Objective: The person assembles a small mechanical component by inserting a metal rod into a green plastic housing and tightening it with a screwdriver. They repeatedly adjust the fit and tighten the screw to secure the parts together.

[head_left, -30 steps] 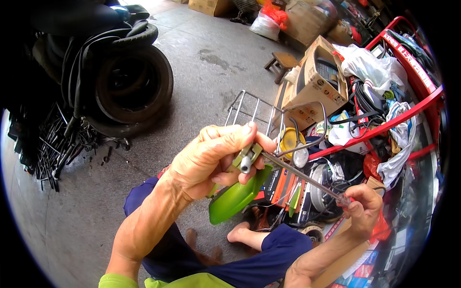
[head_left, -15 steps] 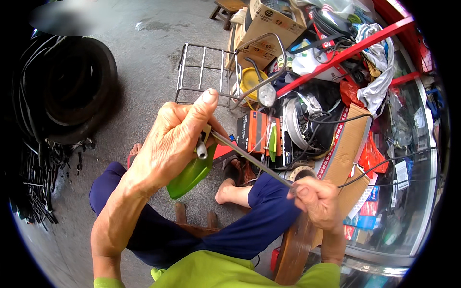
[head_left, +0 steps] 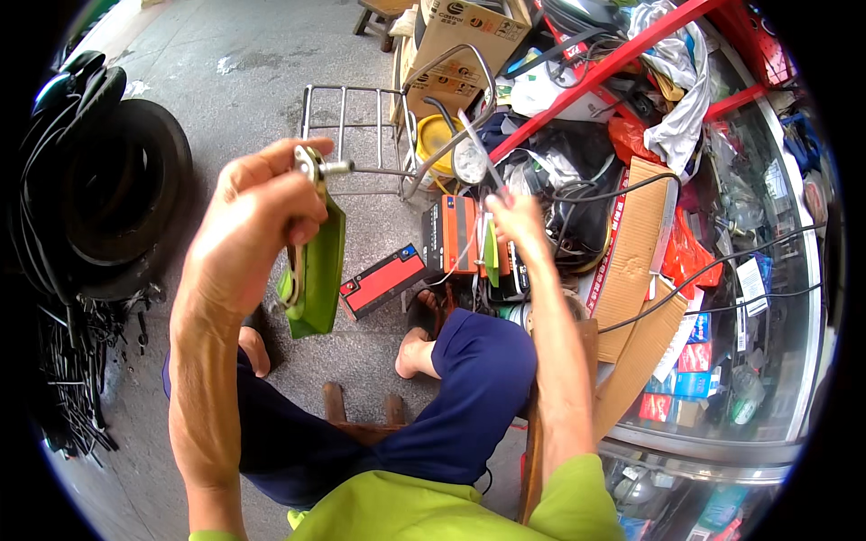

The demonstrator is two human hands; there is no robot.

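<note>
My left hand (head_left: 262, 194) is closed around a green glossy part (head_left: 317, 275) with a metal bracket (head_left: 309, 165) at its top. A short round metal stud sticks out of the bracket towards the right. The green part hangs below my fingers; its exact kind does not show. My right hand (head_left: 519, 221), farther right, grips the near end of a long thin metal tool (head_left: 481, 149), like a slim file or rod. Its free end points up and away, apart from the green part. My fingers hide the tool's grip end.
A red-and-black battery (head_left: 383, 281) lies on the floor between my feet. Beyond stand a wire rack (head_left: 352, 126), a yellow tub (head_left: 436, 144) and cardboard boxes (head_left: 460, 41). Tyres (head_left: 135, 198) lie left. On the right are a red metal bar (head_left: 586, 90), flattened cardboard (head_left: 631, 243) and a glass case (head_left: 767, 361).
My right hand has swung the thin tool up and away from the part in my left hand. The left hand has moved left and turned, showing the bracket and stud.
</note>
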